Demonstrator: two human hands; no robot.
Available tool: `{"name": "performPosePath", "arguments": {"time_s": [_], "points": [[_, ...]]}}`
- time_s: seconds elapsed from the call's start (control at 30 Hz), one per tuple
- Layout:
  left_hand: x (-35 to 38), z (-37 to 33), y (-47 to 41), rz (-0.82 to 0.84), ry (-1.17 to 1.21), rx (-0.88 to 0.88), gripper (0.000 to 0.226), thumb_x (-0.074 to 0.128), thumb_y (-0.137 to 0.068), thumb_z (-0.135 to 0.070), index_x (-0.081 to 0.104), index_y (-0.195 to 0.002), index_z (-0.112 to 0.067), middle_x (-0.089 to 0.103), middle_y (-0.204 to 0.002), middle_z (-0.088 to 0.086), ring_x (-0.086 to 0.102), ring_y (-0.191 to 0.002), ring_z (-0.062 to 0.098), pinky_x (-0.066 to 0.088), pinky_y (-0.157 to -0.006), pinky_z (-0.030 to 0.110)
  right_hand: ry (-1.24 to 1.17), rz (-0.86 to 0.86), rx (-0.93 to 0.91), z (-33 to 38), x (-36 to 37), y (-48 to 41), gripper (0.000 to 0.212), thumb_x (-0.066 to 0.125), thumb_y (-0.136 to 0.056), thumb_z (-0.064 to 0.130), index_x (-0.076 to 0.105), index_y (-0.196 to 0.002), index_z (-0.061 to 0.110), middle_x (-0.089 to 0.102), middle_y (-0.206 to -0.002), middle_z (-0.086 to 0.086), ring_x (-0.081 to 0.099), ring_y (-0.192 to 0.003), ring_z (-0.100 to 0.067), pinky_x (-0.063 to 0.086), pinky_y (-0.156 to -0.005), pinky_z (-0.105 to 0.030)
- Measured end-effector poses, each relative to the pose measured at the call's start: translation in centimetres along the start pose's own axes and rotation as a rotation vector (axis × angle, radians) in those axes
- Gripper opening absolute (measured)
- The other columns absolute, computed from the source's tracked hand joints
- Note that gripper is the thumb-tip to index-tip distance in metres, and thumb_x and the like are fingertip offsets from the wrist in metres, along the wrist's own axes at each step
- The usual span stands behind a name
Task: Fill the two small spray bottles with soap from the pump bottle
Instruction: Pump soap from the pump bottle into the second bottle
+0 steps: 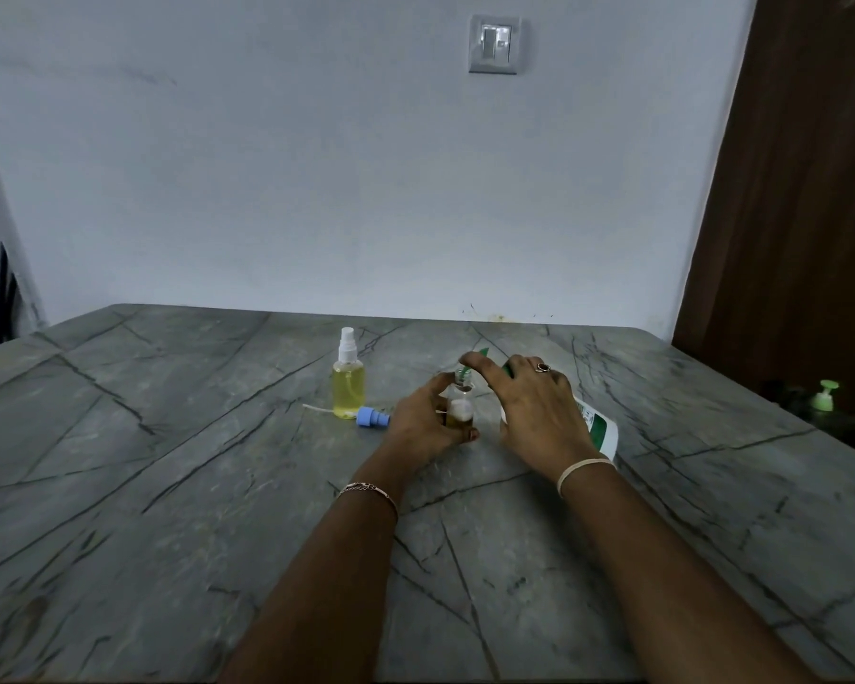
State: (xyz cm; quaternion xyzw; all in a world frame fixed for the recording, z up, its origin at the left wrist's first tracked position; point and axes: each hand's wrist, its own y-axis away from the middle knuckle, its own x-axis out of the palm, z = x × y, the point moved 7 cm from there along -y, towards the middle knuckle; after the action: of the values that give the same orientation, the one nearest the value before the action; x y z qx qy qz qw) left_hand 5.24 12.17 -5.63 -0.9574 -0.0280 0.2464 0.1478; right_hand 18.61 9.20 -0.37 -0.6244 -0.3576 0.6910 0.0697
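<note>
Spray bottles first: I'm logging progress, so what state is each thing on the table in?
Capped spray bottle: upright, full of yellow soap.
Open spray bottle: upright, uncapped, partly filled, held by left hand.
Blue sprayer cap: off, lying sideways.
Pump bottle: tilted, under right hand.

We see a dim, cool, even light with only faint shadows under the left hand [428,427] and right hand [539,412]. Both look slightly soft. Beyond them the wall [317,165] is flat grey; the table [119,461] edges bow from wide-angle distortion.
</note>
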Motion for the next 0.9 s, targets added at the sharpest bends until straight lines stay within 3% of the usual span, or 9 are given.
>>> {"name": "performPosePath", "arguments": {"time_s": [0.13,0.3,0.57,0.7,0.9], "points": [[-0.10,-0.29,0.14,-0.016,-0.019,0.009,0.071,0.087,-0.065,-0.021,0.050,-0.125,-0.034,0.068,-0.108,0.007,0.068,-0.097,0.025,0.054,-0.091,0.044,-0.001,0.013,0.010,0.12,-0.17,-0.09,0.078,0.061,-0.086,0.015,0.018,-0.145,0.041,0.051,-0.124,-0.008,0.048,-0.119,-0.030,0.038,-0.102,-0.045],[-0.11,-0.22,0.18,-0.011,0.000,0.017,0.068,0.088,-0.063,-0.016,0.046,-0.107,-0.047,0.069,-0.106,0.007,0.068,-0.095,0.024,0.055,-0.090,0.044,-0.011,0.007,0.027,0.49,-0.26,-0.35,0.072,0.060,-0.086,0.013,0.025,-0.144,0.037,0.049,-0.129,-0.009,0.045,-0.123,-0.031,0.035,-0.104,-0.046],[0.08,-0.75,0.45,-0.022,-0.013,0.030,0.079,0.087,-0.066,-0.022,0.047,-0.134,-0.023,0.066,-0.110,0.001,0.065,-0.103,0.020,0.052,-0.095,0.037,-0.009,0.012,-0.004,0.06,-0.41,0.27,0.073,0.056,-0.091,0.018,0.016,-0.148,0.041,0.049,-0.126,-0.009,0.045,-0.122,-0.030,0.034,-0.104,-0.046],[0.08,-0.85,0.51,-0.027,-0.019,0.034,0.073,0.086,-0.068,-0.021,0.049,-0.131,-0.026,0.069,-0.112,0.007,0.066,-0.102,0.023,0.053,-0.094,0.041,-0.002,0.022,0.002,0.06,-0.26,0.13,0.076,0.059,-0.089,0.016,0.015,-0.146,0.043,0.050,-0.125,-0.007,0.046,-0.121,-0.029,0.036,-0.103,-0.045],[0.01,-0.65,0.25,-0.040,-0.024,0.055,0.062,0.086,-0.067,-0.024,0.053,-0.119,-0.032,0.070,-0.108,0.005,0.067,-0.097,0.020,0.055,-0.090,0.042,-0.052,0.010,0.002,0.63,-0.65,-0.21,0.067,0.060,-0.086,0.019,0.029,-0.142,0.035,0.050,-0.127,-0.009,0.045,-0.122,-0.030,0.035,-0.104,-0.046]]}}
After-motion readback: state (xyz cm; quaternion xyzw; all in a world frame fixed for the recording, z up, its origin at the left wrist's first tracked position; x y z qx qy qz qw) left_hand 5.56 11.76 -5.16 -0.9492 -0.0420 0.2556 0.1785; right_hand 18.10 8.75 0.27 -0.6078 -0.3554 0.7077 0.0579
